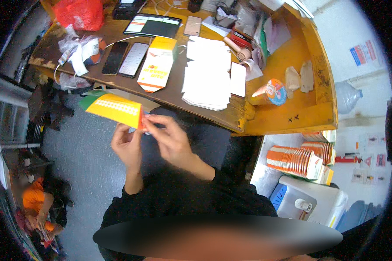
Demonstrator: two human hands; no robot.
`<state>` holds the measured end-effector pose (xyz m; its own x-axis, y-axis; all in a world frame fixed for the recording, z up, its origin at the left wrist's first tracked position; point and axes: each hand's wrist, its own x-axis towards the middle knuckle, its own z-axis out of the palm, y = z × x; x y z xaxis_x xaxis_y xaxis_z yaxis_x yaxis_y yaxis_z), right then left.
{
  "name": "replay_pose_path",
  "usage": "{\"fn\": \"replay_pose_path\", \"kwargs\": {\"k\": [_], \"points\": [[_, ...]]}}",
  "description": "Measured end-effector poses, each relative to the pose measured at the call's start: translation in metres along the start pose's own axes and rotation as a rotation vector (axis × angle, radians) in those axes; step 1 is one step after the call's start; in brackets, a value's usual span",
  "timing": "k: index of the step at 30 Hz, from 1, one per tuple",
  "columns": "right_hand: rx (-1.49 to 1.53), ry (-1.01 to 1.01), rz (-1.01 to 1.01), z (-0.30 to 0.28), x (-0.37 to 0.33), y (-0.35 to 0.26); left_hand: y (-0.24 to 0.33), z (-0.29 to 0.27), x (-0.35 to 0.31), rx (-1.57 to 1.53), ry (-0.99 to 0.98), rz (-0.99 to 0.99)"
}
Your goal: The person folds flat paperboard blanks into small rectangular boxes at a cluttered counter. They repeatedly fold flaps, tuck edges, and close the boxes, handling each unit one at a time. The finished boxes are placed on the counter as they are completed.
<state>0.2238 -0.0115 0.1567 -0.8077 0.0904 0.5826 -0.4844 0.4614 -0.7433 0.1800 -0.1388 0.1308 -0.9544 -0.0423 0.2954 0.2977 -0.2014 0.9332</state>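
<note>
A yellow paper carton (114, 110) with a green end and an orange-red edge is held above my lap, in front of the desk. My left hand (127, 142) pinches it from below, near its right end. With thumb and fingers together, my right hand (175, 141) grips the orange-red end of the same carton. Just beyond, on the desk, lies another carton (158, 63), yellow and white. To its right is a stack of flat white card pieces (207, 80).
The wooden desk (222, 116) holds phones (133, 60), a tablet (152, 25), a red bag (79, 14) and a cup (270, 93). At right, rows of folded cartons (294, 161) stand beside a white bin (311, 200). Another person (35, 195) in orange is at lower left.
</note>
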Motion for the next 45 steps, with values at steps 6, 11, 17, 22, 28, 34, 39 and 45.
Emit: {"fn": "replay_pose_path", "kwargs": {"k": [6,11,17,22,28,34,39,45], "points": [[-0.100,-0.050,-0.114,0.012,0.000,-0.003,-0.007,-0.006,-0.006,-0.132,0.023,0.006],[0.478,-0.101,0.112,-0.014,0.003,0.003,0.016,-0.010,0.001,0.348,0.047,0.210],[0.683,-0.050,0.792,-0.075,0.021,0.018,0.040,-0.031,-0.003,0.786,-0.992,0.513],[0.088,-0.392,0.880,-0.086,0.009,0.036,0.013,-0.048,-0.005,1.049,-1.078,0.488],[-0.255,-0.288,0.777,0.007,-0.046,0.065,-0.028,-0.032,-0.050,1.152,-1.076,-0.150],[-0.157,-0.298,0.704,0.022,-0.087,0.090,-0.079,-0.022,-0.087,0.676,-0.510,-0.259],[-0.086,-0.135,0.811,0.008,-0.098,0.102,-0.105,-0.040,-0.088,0.357,-0.255,-0.704],[-0.404,-0.099,0.482,0.028,-0.104,0.092,-0.128,-0.047,-0.086,0.021,-0.039,-0.931]]}}
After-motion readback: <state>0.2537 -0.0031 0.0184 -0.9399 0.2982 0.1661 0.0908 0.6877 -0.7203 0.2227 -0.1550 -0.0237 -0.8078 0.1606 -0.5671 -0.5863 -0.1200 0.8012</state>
